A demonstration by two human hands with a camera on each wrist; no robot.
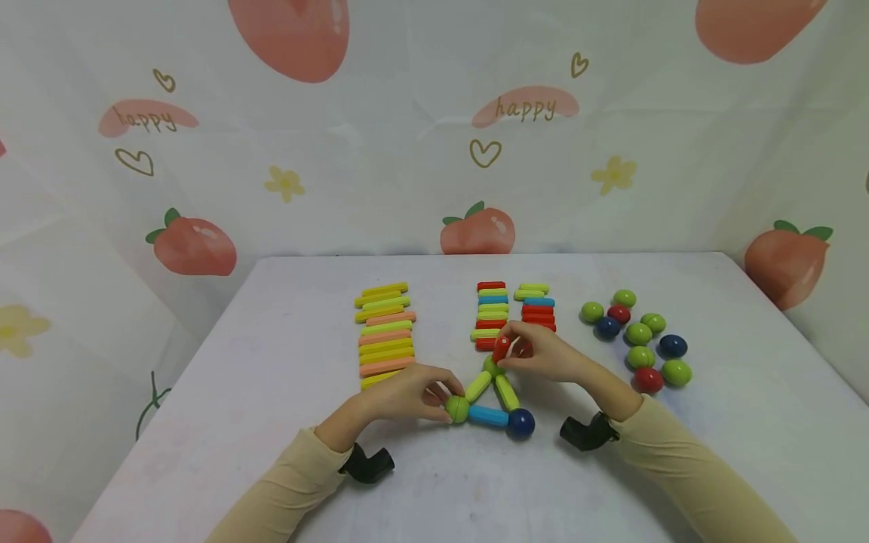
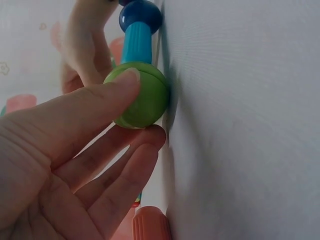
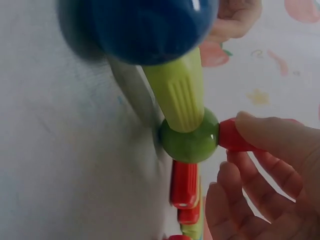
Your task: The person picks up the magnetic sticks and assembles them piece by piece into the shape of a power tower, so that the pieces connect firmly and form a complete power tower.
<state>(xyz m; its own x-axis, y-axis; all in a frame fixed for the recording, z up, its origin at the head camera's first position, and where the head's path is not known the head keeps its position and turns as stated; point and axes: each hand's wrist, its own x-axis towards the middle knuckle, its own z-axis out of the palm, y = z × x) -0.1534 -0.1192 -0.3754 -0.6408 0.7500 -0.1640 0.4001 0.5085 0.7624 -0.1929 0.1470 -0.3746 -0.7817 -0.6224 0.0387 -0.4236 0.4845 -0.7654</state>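
A flat triangle of rods and balls lies on the table. Its left corner is a green ball [image 1: 457, 409], which my left hand [image 1: 413, 394] holds between thumb and fingertips. From there a blue rod [image 1: 489, 416] runs to a dark blue ball [image 1: 521, 424] at the right corner. Two lime rods, one on the left [image 1: 479, 386] and one on the right [image 1: 506, 393], meet at a far green ball [image 3: 190, 137]. My right hand [image 1: 546, 354] pinches a red rod [image 3: 232, 135], which stands up from that ball with its lower end against it.
Behind my left hand lies a column of yellow, lime and orange rods [image 1: 385, 349]. Two columns of shorter red, lime and blue rods, left [image 1: 492, 308] and right [image 1: 538, 310], lie beyond the triangle. Several loose balls [image 1: 639, 333] are grouped at the right. A printed cloth [image 1: 407, 151] hangs behind the table.
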